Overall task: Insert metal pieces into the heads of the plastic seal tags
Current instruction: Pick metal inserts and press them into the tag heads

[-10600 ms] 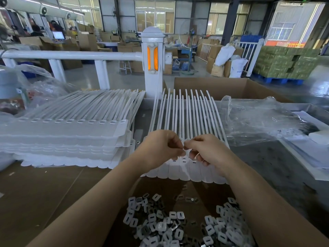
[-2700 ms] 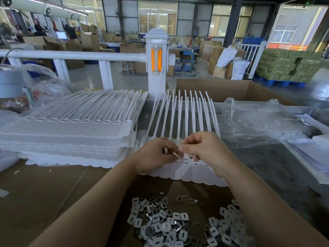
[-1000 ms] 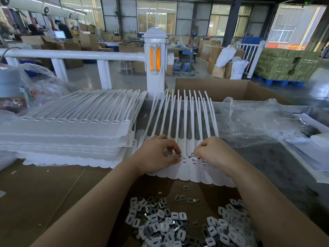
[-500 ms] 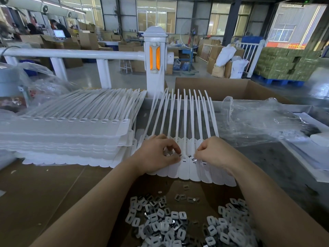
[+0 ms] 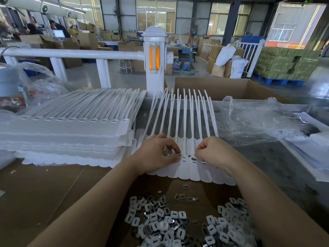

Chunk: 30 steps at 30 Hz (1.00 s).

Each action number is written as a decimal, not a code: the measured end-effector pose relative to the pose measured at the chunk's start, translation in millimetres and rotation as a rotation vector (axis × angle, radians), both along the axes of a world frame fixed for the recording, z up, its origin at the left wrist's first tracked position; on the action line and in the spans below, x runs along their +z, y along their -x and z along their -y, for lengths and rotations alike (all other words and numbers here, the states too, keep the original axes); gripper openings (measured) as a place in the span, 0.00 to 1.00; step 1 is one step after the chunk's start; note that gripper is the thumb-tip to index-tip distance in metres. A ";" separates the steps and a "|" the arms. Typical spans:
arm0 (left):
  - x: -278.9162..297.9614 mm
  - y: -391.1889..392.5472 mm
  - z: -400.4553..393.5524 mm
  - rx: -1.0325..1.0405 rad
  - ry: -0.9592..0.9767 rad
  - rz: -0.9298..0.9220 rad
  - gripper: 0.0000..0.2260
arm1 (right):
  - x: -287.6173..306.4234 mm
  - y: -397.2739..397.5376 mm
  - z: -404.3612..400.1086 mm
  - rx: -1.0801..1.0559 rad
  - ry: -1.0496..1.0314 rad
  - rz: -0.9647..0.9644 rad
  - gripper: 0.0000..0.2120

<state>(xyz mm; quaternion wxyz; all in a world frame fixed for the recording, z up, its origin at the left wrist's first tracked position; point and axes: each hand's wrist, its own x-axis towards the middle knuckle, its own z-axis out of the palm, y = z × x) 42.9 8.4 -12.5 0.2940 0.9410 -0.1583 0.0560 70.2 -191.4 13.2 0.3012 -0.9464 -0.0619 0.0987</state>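
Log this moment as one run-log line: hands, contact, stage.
left hand: fingers pinch a small piece at a head slot | right hand: curled, resting on seal tag strip | stage: inserting | metal pieces: piled nearer

Both bare forearms enter from the bottom edge and converge toward frame centre, palms down. Left hand [image 5: 156, 154]: knuckles up, fingers curled, index fingertip and thumb tip brought together at the hand's right edge in a pinch; what they pinch is too small to tell. Right hand [image 5: 212, 151]: fingers curled under into a loose fist, knuckles facing left, wrist slightly bent. The two hands sit near each other, not touching.
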 end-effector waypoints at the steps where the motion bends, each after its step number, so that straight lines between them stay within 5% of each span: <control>1: 2.4 0.9 0.6 -0.011 0.015 0.019 0.05 | -0.6 0.3 -0.9 -0.005 -0.007 0.005 0.06; 3: 11.4 2.9 2.1 -0.098 0.104 -0.001 0.06 | -1.7 0.1 -1.9 -0.025 -0.023 0.019 0.05; 6: 31.6 12.3 7.4 -0.296 0.189 -0.287 0.05 | -3.3 -1.1 -2.0 -0.053 -0.053 0.035 0.10; 11: 47.9 22.3 23.3 -0.434 -0.119 -0.552 0.09 | -3.7 -3.0 -1.2 -0.067 -0.090 0.035 0.12; 30: 42.6 36.6 47.9 -0.398 -0.251 -0.505 0.05 | -3.6 -1.9 -2.3 -0.062 -0.048 0.060 0.15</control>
